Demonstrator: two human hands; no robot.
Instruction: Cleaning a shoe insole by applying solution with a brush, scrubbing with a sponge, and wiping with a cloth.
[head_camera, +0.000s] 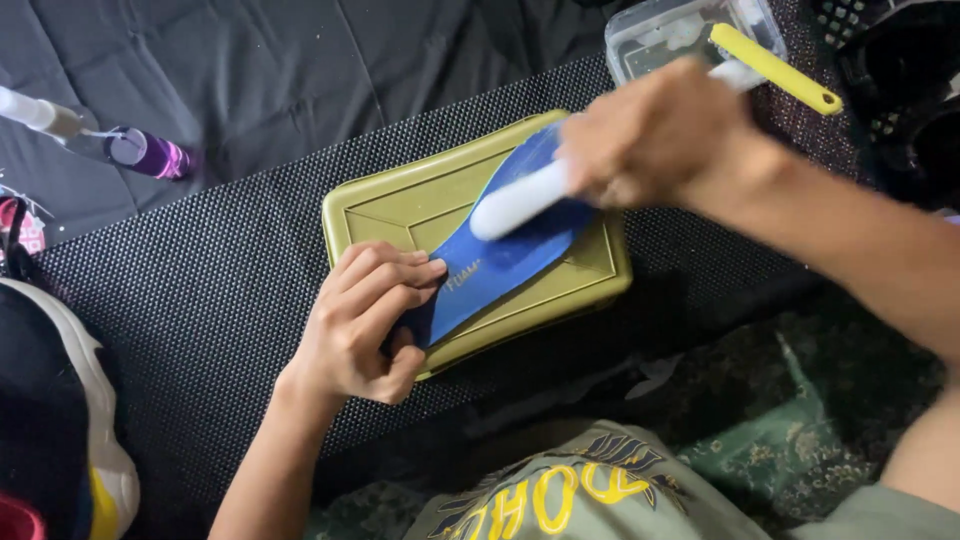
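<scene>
Two hands work on a blue shoe insole (500, 262) that lies slantwise across an olive-green rectangular lid (400, 205) in the middle of the frame. The left hand (362, 322) pins the insole's lower end, fingers curled over its edge and thumb tucked beneath, a closed pinch on the insole. The right hand (655, 135), upper right of centre and blurred, is wrapped tight around a white brush handle (520, 198) whose rounded end rests on the insole's upper half.

Under the lid lies a black dotted mat (200, 300), spread over dark cloth. At the top right of the frame stands a clear plastic tub (650, 35) with a yellow-handled tool (775, 68) resting across it. In the upper left lies a purple-and-white bottle (140, 150). At the lower left edge sits a sneaker (70, 400) with a white sole and a yellow patch.
</scene>
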